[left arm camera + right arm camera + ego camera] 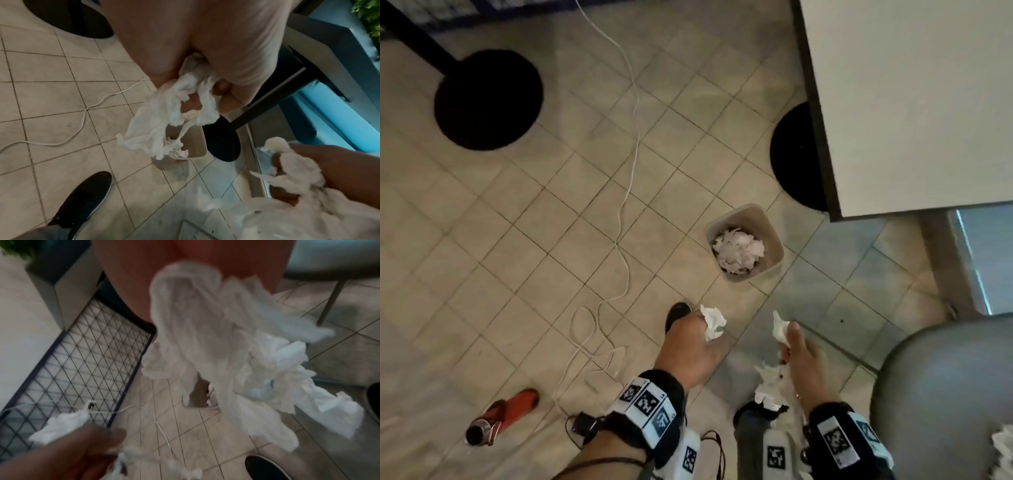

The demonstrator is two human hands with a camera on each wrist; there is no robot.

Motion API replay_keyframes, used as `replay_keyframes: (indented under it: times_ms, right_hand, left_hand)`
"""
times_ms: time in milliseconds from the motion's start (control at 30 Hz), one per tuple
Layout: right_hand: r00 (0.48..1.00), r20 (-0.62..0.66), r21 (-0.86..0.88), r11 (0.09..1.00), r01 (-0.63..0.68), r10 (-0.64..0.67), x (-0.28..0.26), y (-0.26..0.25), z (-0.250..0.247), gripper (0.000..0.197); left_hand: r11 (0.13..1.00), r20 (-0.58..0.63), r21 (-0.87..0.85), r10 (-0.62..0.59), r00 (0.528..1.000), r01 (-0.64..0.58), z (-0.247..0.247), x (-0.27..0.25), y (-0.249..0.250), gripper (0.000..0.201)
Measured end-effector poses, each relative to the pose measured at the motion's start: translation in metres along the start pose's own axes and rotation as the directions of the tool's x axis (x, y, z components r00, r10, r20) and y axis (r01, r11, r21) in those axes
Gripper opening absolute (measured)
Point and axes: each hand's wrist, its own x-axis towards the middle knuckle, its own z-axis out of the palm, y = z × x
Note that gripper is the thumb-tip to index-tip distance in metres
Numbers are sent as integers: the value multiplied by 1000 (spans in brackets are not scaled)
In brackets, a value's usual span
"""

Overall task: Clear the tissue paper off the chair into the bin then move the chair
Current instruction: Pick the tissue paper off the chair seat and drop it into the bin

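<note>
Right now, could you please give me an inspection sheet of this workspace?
Surface: beige tiled floor.
Job's things: bin on the floor, holding white tissue; grey chair at lower right with tissue at its edge.
Clutter: red bottle lying on the floor.
Grippers: left hand grips a tissue wad; right hand grips a larger tissue bunch; both short of the bin.
Cables: white cable trailing across the floor, looped near the feet.
Surroundings: white table, two black round bases.
</note>
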Motion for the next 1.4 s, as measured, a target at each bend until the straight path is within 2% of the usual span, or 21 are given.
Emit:
replay_keyframes:
  times_ms: [33,133,167,300,400,500,667,800,900,1000,1067,1133,1233,1333,1400]
  right_hand:
    - [1000,9,-62,998,28,-28,12,1,15,50]
    - [993,41,-229,967,115,-109,39,-11,54,15]
    - [990,61,-273,952,137,-125,47,-19,65,12]
    - [987,93,-315,937,152,-129,87,-38,86,40]
    - [973,57,-263,937,229,-222,118,-58,88,37]
    - [952,47,-167,937,307,-304,155,-75,87,33]
    - [943,13,-61,941,333,-333,221,-88,87,42]
    - [924,-32,-67,923,378,-381,272,-88,93,44]
    - [901,-74,-94,902,420,-427,305,-80,100,37]
    - [919,-49,-106,917,384,-391,335,-67,104,23]
    - [949,13,-118,942,314,-315,350,-59,101,25]
    - [969,95,-201,949,244,-229,358,-53,94,29]
    - [949,241,-374,883,282,-201,356,-45,79,46]
    - [908,365,-496,782,377,-206,334,-40,64,51]
    - [917,371,-498,803,328,-145,314,-32,54,53]
  left_hand:
    - [999,29,31,-12,1000,11,-9,11,-5,9]
    - [990,132,129,-69,989,52,-27,49,-19,38]
    - [986,164,161,-73,984,46,-30,61,-23,41]
    - [974,239,223,-87,967,32,-35,103,-22,42]
    - [985,199,173,-26,980,-9,-24,136,-20,33]
    - [992,153,110,45,987,-62,-8,168,-14,33]
    - [981,75,32,188,979,-191,33,227,-7,34]
    - [979,-41,37,201,979,-199,60,272,-13,47]
    - [983,-48,30,181,982,-180,77,304,-29,49]
    - [983,3,57,175,985,-175,92,330,-52,53]
    - [982,60,93,160,985,-165,99,342,-64,59]
    - [988,104,109,101,989,-112,103,347,-72,66]
    - [988,148,143,32,989,-53,102,343,-77,74]
    - [991,154,124,21,988,-40,92,328,-75,72]
    - [992,140,124,13,990,-30,79,310,-72,65]
